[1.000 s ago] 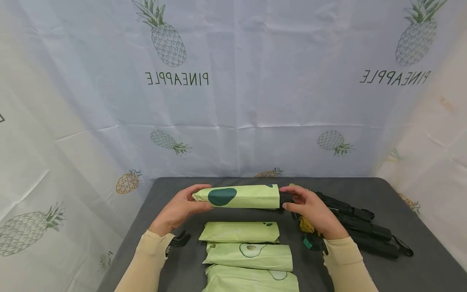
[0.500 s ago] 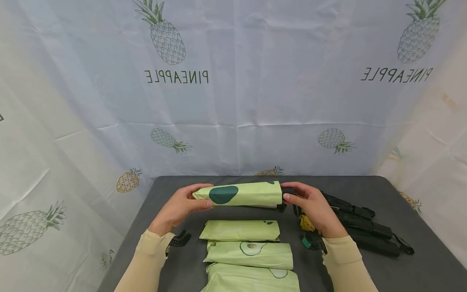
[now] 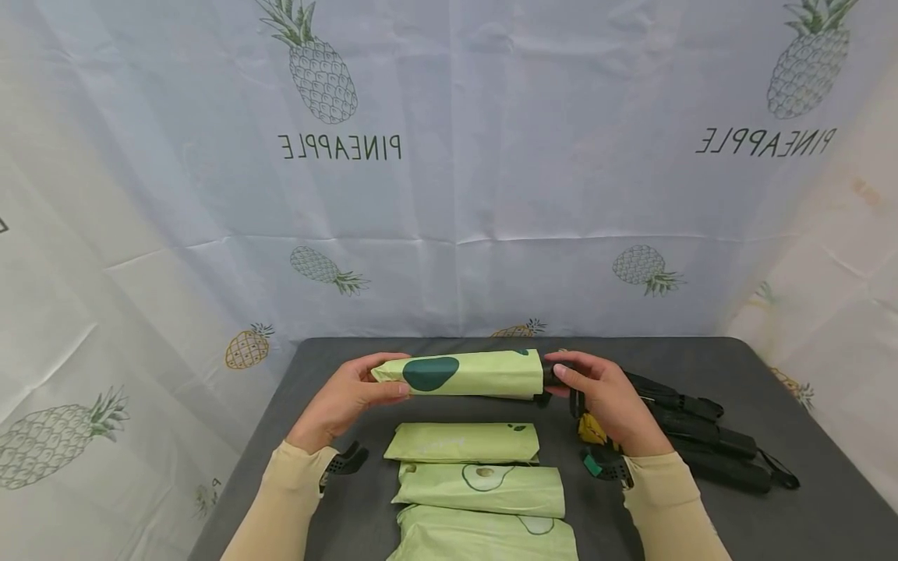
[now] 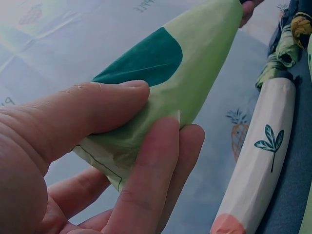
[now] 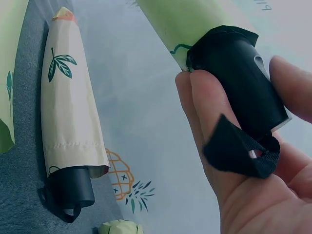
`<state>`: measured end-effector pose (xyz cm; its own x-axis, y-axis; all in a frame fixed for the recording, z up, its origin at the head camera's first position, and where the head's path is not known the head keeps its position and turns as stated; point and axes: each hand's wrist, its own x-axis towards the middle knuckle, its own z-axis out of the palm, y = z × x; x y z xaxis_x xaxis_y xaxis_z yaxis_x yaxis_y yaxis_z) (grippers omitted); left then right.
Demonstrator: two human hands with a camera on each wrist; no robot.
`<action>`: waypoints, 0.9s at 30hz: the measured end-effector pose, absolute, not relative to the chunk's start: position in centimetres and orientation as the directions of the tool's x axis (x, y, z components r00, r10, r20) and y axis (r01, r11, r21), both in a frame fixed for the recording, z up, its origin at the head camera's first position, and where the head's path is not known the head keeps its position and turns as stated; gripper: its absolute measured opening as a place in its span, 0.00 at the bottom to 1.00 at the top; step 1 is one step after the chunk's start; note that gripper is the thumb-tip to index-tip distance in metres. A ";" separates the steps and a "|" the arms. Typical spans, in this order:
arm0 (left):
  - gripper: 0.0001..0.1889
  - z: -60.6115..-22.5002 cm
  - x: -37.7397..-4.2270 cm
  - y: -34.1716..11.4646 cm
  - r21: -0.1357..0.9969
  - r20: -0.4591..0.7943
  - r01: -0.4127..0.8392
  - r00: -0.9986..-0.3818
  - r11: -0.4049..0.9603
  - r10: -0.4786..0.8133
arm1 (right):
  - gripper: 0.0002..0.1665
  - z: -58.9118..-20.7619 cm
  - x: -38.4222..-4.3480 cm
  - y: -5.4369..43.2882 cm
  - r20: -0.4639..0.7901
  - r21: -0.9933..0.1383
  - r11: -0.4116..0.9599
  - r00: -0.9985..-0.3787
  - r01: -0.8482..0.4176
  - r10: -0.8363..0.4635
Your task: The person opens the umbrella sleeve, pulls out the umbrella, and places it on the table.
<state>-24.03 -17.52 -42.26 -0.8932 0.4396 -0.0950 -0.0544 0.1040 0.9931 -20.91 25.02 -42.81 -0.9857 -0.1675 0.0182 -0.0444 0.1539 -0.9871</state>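
Raised over the dark table is a folded umbrella (image 3: 484,372) in a light green sleeve with a dark green patch. My left hand (image 3: 344,401) grips the sleeve's tapered end, thumb on top and fingers beneath. At the other end, my right hand (image 3: 602,393) pinches the umbrella's black handle (image 5: 239,83), which sticks out of the sleeve's mouth with a wrist strap (image 5: 243,151) hanging from it. A second umbrella (image 5: 70,102) in a cream sleeve with a leaf print lies on the table below, mostly hidden behind the held one in the head view.
Several green sleeves (image 3: 484,491), one with an avocado print, lie in a column in front. Several black folded umbrellas (image 3: 715,440) are heaped to the right, with a yellow bundle (image 3: 591,428) beside my right wrist. A pineapple-print curtain (image 3: 449,195) hangs behind the table.
The held umbrella's right end has risen slightly, showing a bit of the cream sleeve beneath. My right hand has shifted a little rightward along the handle, its strap now hanging down.
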 end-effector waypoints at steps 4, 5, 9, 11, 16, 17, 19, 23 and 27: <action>0.33 -42.3 -24.1 -17.4 0.993 -0.097 -0.060 -0.891 0.097 0.443 | 0.31 -42.8 -20.9 25.1 -0.002 -0.991 0.133 -0.988 -0.019 -0.151; 0.33 -42.3 -24.1 -17.4 0.993 -0.100 -0.063 -0.890 0.097 0.444 | 0.31 -42.7 -20.8 25.1 -0.007 -0.992 0.127 -0.989 -0.013 -0.150; 0.34 -42.2 -24.0 -17.4 0.993 -0.107 -0.072 -0.889 0.094 0.445 | 0.33 -42.5 -20.7 25.4 -0.018 -0.996 0.090 -0.989 0.005 -0.146; 0.34 -42.1 -23.9 -17.4 0.993 -0.110 -0.077 -0.889 0.091 0.444 | 0.33 -42.4 -20.7 25.6 -0.020 -0.997 0.072 -0.990 0.010 -0.139; 0.33 -42.1 -24.0 -17.5 0.993 -0.110 -0.079 -0.890 0.088 0.442 | 0.32 -42.2 -20.7 26.2 -0.024 -0.998 0.065 -0.994 0.017 -0.108; 0.33 -42.1 -24.0 -17.5 0.993 -0.110 -0.079 -0.890 0.088 0.442 | 0.31 -42.2 -20.6 26.3 -0.023 -0.998 0.063 -0.995 0.016 -0.102; 0.33 -42.1 -24.0 -17.5 0.993 -0.111 -0.080 -0.891 0.087 0.441 | 0.31 -42.2 -20.6 26.6 -0.017 -0.998 0.064 -0.995 0.010 -0.097; 0.32 -42.2 -24.1 -17.5 0.994 -0.105 -0.075 -0.890 0.084 0.443 | 0.31 -42.3 -20.7 26.9 -0.008 -0.998 0.066 -0.996 0.002 -0.091; 0.31 -42.2 -24.2 -17.5 0.994 -0.103 -0.076 -0.894 0.080 0.435 | 0.33 -42.4 -20.8 27.3 -0.018 -0.997 0.077 -0.997 0.012 -0.079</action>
